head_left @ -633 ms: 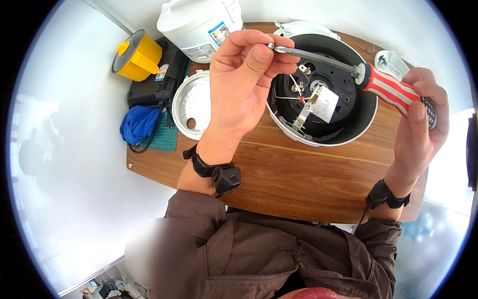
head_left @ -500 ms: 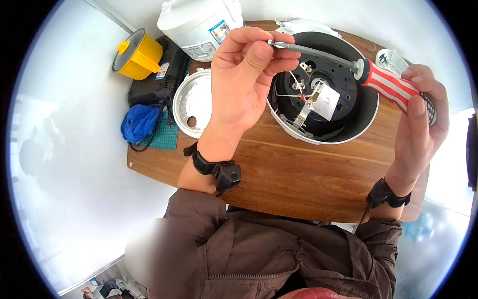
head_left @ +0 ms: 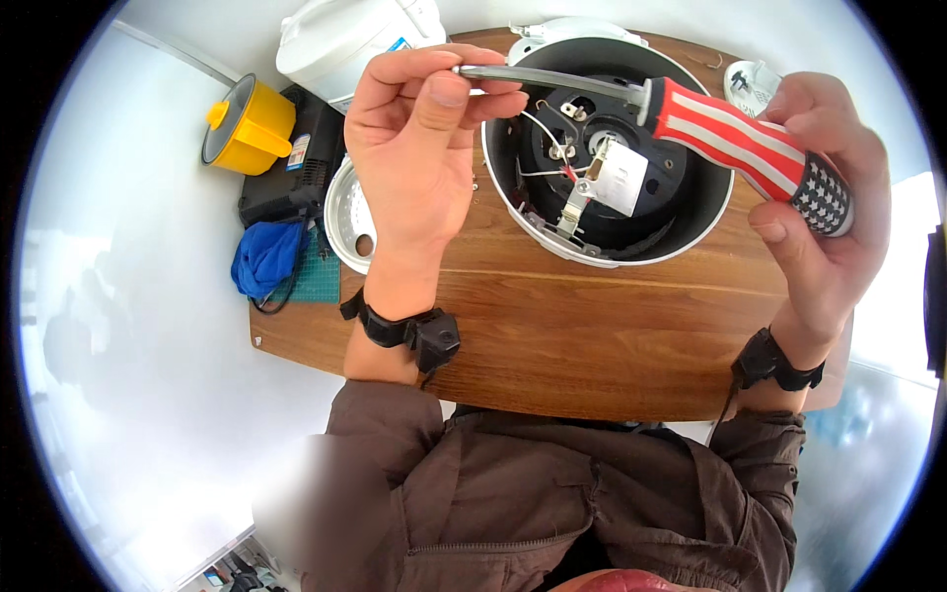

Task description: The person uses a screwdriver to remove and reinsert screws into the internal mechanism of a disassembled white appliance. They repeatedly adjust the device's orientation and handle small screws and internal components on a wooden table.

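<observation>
My right hand (head_left: pixel 838 168) is closed on the handle of a screwdriver (head_left: pixel 730 133), red and white striped with a dark, star-patterned end. Its long metal shaft points left across the top of the open appliance body. At the shaft's end, the thumb and fingers of my left hand (head_left: pixel 419 148) pinch a small shiny screw (head_left: pixel 457 70) against the tip; the fingers hide part of it. Below the shaft, the rice cooker body (head_left: pixel 718 212) lies with its black inside exposed. Within it are white wires, metal terminals and a bracket with a pale plate (head_left: pixel 621 178).
Left of the cooker body lie a white perforated disc (head_left: pixel 340 232), a blue cloth (head_left: pixel 266 259) and a green mat (head_left: pixel 318 276). Behind them stand a black box (head_left: pixel 281 187), a yellow container (head_left: pixel 261 123) and a white appliance (head_left: pixel 355 44). A small white part (head_left: pixel 750 87) sits at the back right.
Both hands and the screwdriver have shifted in view, the left hand and shaft tip moving left. The surroundings have also shifted left and up in the picture. The grip on the handle persists.
</observation>
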`<action>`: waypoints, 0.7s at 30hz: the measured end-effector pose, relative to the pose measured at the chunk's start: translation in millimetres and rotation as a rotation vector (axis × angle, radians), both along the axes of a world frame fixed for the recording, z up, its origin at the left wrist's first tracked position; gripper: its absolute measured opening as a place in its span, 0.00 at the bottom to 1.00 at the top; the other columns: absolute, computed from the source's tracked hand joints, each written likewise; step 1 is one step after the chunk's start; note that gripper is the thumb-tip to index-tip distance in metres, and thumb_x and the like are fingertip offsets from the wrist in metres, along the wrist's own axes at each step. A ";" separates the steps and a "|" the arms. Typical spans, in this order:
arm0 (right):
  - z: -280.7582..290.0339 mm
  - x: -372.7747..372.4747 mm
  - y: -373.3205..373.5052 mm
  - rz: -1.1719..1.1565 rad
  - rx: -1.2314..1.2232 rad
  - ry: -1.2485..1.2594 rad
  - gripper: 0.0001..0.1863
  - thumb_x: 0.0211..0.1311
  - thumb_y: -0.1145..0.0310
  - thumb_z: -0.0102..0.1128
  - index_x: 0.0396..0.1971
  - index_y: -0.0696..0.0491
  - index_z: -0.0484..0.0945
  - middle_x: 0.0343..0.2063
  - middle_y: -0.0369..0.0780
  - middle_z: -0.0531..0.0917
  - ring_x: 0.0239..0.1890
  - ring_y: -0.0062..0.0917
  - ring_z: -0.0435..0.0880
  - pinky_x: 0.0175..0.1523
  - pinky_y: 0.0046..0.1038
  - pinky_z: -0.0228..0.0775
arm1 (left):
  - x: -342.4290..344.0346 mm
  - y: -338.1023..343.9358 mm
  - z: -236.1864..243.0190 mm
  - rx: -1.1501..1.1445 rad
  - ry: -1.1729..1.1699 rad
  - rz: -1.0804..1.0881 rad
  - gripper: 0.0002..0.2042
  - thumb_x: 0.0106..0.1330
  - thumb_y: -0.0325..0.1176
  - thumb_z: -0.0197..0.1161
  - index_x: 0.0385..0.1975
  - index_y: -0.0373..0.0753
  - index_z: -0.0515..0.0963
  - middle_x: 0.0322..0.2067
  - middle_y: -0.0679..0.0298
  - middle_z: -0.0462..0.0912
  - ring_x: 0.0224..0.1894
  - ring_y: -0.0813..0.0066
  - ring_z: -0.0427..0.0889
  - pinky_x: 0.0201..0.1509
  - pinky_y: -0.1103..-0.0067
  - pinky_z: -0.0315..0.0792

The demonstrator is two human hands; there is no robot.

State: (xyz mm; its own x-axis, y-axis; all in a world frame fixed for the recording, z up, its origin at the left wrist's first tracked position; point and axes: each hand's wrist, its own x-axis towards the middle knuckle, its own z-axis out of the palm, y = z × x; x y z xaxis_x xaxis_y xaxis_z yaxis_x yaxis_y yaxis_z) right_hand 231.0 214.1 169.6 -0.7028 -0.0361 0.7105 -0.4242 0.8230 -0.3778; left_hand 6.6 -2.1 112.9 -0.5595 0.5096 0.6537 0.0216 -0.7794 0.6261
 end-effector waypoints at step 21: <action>-28.7 -23.4 2.5 -0.036 -1.016 -0.004 0.24 0.76 0.59 0.50 0.63 0.59 0.68 0.53 0.50 0.82 0.50 0.31 0.86 0.57 0.28 0.78 | 13.8 -0.2 5.2 -0.152 0.251 0.111 0.14 0.64 0.19 0.68 0.48 0.31 0.76 0.44 0.50 0.84 0.44 0.62 0.88 0.50 0.69 0.85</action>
